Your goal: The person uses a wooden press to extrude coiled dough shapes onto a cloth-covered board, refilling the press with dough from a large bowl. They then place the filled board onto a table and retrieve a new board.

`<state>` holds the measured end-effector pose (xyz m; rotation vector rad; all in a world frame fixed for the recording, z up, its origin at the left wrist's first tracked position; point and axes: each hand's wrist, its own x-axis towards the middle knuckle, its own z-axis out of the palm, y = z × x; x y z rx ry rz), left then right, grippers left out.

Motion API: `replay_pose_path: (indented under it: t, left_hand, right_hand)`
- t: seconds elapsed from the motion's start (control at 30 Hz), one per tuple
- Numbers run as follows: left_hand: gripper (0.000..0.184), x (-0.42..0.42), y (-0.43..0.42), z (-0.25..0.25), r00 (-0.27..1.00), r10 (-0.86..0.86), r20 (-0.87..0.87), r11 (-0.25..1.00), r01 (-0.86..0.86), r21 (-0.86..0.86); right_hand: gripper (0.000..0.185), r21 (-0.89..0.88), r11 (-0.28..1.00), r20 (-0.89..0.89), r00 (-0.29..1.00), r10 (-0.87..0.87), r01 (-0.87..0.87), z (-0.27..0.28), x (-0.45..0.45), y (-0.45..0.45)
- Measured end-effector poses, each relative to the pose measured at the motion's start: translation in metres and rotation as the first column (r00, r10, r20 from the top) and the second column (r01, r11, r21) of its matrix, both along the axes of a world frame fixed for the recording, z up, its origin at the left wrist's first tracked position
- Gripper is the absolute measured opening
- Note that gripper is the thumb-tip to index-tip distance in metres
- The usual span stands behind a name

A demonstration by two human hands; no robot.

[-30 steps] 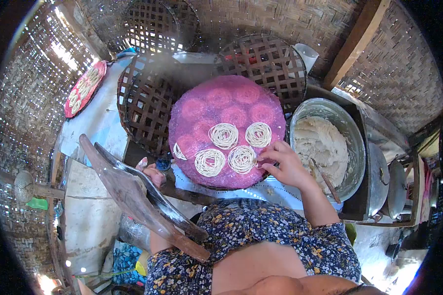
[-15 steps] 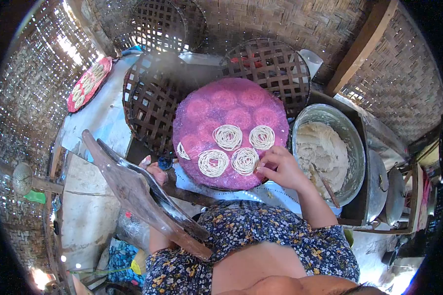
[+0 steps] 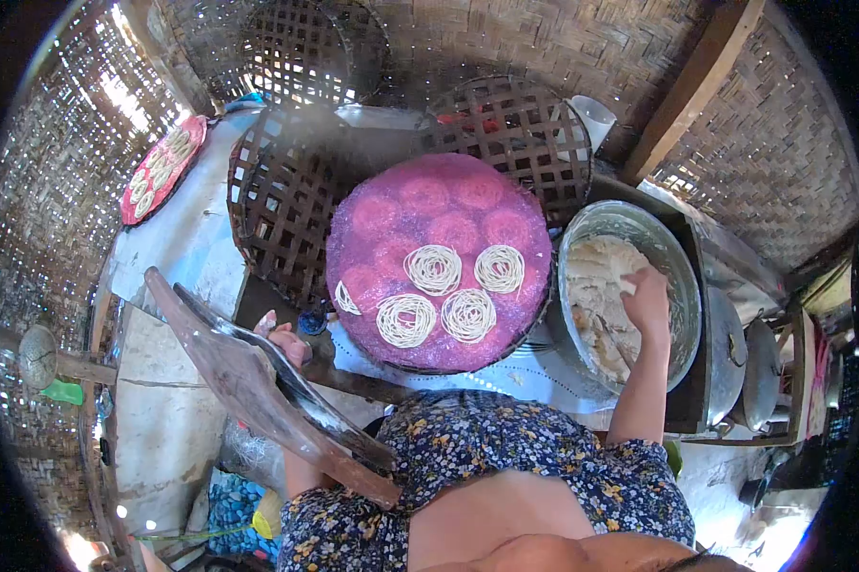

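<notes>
My right hand (image 3: 648,297) is inside the large metal basin (image 3: 688,343), fingers curled against the pale dough (image 3: 596,272); the fingertips are partly hidden. A stick-like handle (image 3: 616,341) stands in the dough beside it. My left hand (image 3: 286,341) shows partly past a long two-armed wooden press (image 3: 258,381), which it holds tilted; the grip itself is mostly hidden. In front of me lies a round tray covered with pink netting (image 3: 353,334). White noodle coils (image 3: 433,270) rest on its near half, with a small noodle piece at the left edge. Pink-looking rounds show through the netting farther back.
Dark open-weave baskets (image 3: 286,200) stand behind the tray. At far left is another pink tray with noodle coils (image 3: 162,172). A white cup (image 3: 593,119) stands at the back right. Metal lids (image 3: 725,353) lean right of the basin, and woven walls enclose the space.
My right hand has left the noodle coil at the tray's near right and moved right into the basin. The wooden press has shifted slightly left and down in view. The coils look the same.
</notes>
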<state>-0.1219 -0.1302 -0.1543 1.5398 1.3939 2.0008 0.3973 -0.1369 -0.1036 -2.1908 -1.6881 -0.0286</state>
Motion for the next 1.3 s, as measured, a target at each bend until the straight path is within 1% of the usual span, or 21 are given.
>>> replay_pose_path:
  t: [0.03, 0.07, 0.1, 0.17, 0.2, 0.27, 0.33, 0.37, 0.4, 0.57, 0.7, 0.83, 0.9, 0.93, 1.03, 1.07, 1.17, 1.2, 1.23, 1.27, 1.3]
  left_hand:
    - [0.042, 0.001, 0.001, 0.0, 1.0, -0.02, 0.023, 1.0, 0.02, -0.004]
    - [0.037, 0.002, 0.003, 0.001, 0.998, -0.039, 0.047, 0.999, 0.039, -0.007]
    - [0.031, 0.003, 0.0, 0.005, 0.985, -0.119, 0.128, 0.992, 0.124, -0.03]
    - [0.05, 0.004, -0.004, 0.014, 0.921, -0.265, 0.284, 0.954, 0.293, -0.059]
    - [0.039, 0.011, -0.003, 0.018, 0.963, -0.173, 0.206, 0.98, 0.19, -0.067]
    - [0.037, 0.015, -0.001, 0.02, 0.987, -0.103, 0.125, 0.992, 0.111, -0.058]
    - [0.035, 0.016, 0.0, 0.022, 0.988, -0.113, 0.108, 0.991, 0.12, -0.054]
    - [0.034, 0.016, 0.001, 0.023, 0.987, -0.123, 0.105, 0.99, 0.13, -0.055]
    - [0.033, 0.015, 0.0, 0.024, 0.986, -0.133, 0.104, 0.989, 0.139, -0.056]
    - [0.028, 0.01, -0.007, 0.025, 0.987, -0.137, 0.083, 0.988, 0.142, -0.067]
    - [0.024, 0.008, -0.009, 0.021, 0.987, -0.14, 0.075, 0.987, 0.146, -0.074]
    - [0.021, 0.012, -0.008, 0.021, 0.985, -0.158, 0.064, 0.983, 0.163, -0.082]
    - [0.02, 0.018, -0.005, 0.024, 0.984, -0.171, 0.051, 0.981, 0.175, -0.086]
    - [0.02, 0.021, -0.004, 0.026, 0.983, -0.178, 0.041, 0.979, 0.181, -0.089]
    - [0.019, 0.034, 0.002, 0.033, 0.979, -0.202, -0.014, 0.972, 0.199, -0.127]
    - [0.018, 0.04, 0.005, 0.039, 0.977, -0.21, -0.049, 0.968, 0.2, -0.152]
    - [0.018, 0.074, 0.015, 0.072, 0.937, -0.265, -0.229, 0.923, 0.178, -0.343]
    - [0.019, 0.094, 0.02, 0.083, 0.925, -0.287, -0.248, 0.896, 0.168, -0.411]
    - [0.019, 0.116, 0.027, 0.093, 0.915, -0.307, -0.26, 0.879, 0.168, -0.446]
    - [0.022, 0.138, 0.033, 0.096, 0.919, -0.312, -0.24, 0.896, 0.201, -0.395]
    - [0.033, 0.159, 0.04, 0.098, 0.921, -0.32, -0.221, 0.91, 0.234, -0.342]
  right_hand:
    - [0.02, -0.092, 0.995, 0.103, 0.994, -0.035, 0.044, -0.005, 0.002, -0.001]
    - [0.023, -0.11, 0.993, 0.038, 0.998, 0.046, -0.041, -0.009, 0.004, 0.001]
    - [0.021, -0.062, 0.997, -0.051, 0.998, 0.035, -0.038, -0.01, -0.003, 0.003]
    - [0.018, 0.031, 0.999, -0.234, 0.972, 0.028, -0.022, -0.022, -0.018, 0.012]
    - [0.018, -0.021, 0.999, -0.356, 0.934, 0.025, -0.034, -0.032, -0.023, 0.02]
    - [0.021, -0.114, 0.99, -0.584, 0.812, -0.002, -0.08, -0.047, -0.034, 0.038]
    - [0.02, -0.162, 0.978, -0.9, 0.427, -0.093, -0.129, -0.046, -0.055, 0.045]
    - [0.019, -0.173, 0.971, -0.972, 0.19, -0.14, -0.167, -0.045, -0.063, 0.049]
    - [0.016, -0.145, 0.969, -0.989, 0.056, -0.137, -0.202, -0.043, -0.069, 0.05]
    - [0.015, -0.12, 0.96, -0.993, 0.029, -0.116, -0.254, -0.061, -0.067, 0.044]
    - [0.015, -0.177, 0.955, -0.981, -0.033, -0.19, -0.237, -0.053, -0.086, 0.006]
    - [0.025, -0.166, 0.961, -0.948, -0.231, -0.217, -0.222, -0.063, -0.122, -0.036]
    - [0.031, -0.183, 0.942, -0.896, -0.346, -0.277, -0.282, -0.051, -0.145, -0.053]
    - [0.031, -0.164, 0.919, -0.881, -0.367, -0.3, -0.359, -0.054, -0.15, -0.057]
    - [0.034, -0.211, 0.751, -0.877, -0.218, -0.428, -0.626, -0.052, -0.148, -0.066]
    - [0.029, -0.266, 0.651, -0.933, 0.018, -0.361, -0.711, -0.058, -0.135, -0.068]
    - [0.047, -0.278, 0.459, -0.919, 0.372, 0.128, -0.844, -0.008, -0.105, -0.066]
    - [0.064, 0.0, 0.535, -0.942, 0.179, 0.284, -0.845, 0.009, -0.108, -0.066]
    - [0.069, 0.062, 0.575, -0.942, 0.142, 0.303, -0.816, 0.022, -0.117, -0.064]
    - [0.074, 0.123, 0.613, -0.939, 0.109, 0.327, -0.78, 0.034, -0.127, -0.061]
    - [0.08, 0.182, 0.647, -0.931, 0.081, 0.355, -0.74, 0.044, -0.132, -0.059]
